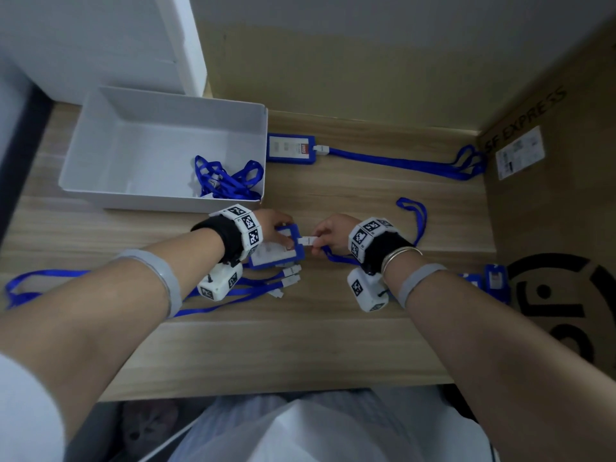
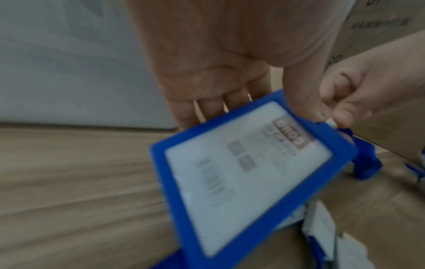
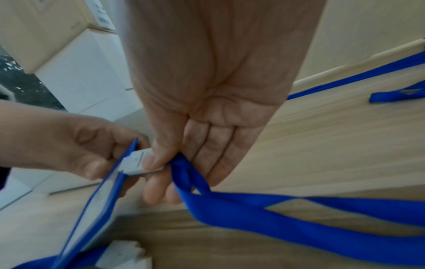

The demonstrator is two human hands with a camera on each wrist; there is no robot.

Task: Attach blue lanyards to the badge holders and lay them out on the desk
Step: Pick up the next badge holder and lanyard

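Clipping a lanyard on goes smoother if the left hand (image 1: 273, 225) keeps the badge holder (image 2: 248, 183) dead steady, and here it does: thumb on top by the slotted end, fingers curled underneath, holder raised just off the desk (image 1: 333, 345) in front of the white tray (image 1: 110, 135). Then, moving right, the right hand (image 1: 333, 233) pinches the white clip (image 3: 135, 162) between thumb and forefinger, with the other fingers bunched together over the blue strap (image 3: 264, 209). The clip sits right at the holder's edge; I can't tell if it's latched, so my guess is push it straight into the slot, don't twist, and let the strap trail free to the right so it doesn't tug. Counts, left to right: one tangle of lanyards in the tray (image 1: 230, 180) (can't separate them), about three loose lanyards with white clips (image 1: 290, 278) under the left wrist, one holder in hand, one finished badge (image 1: 291, 149) laid out at the back, and roughly two spare holders (image 1: 495, 281) by the cardboard box (image 1: 550, 228).
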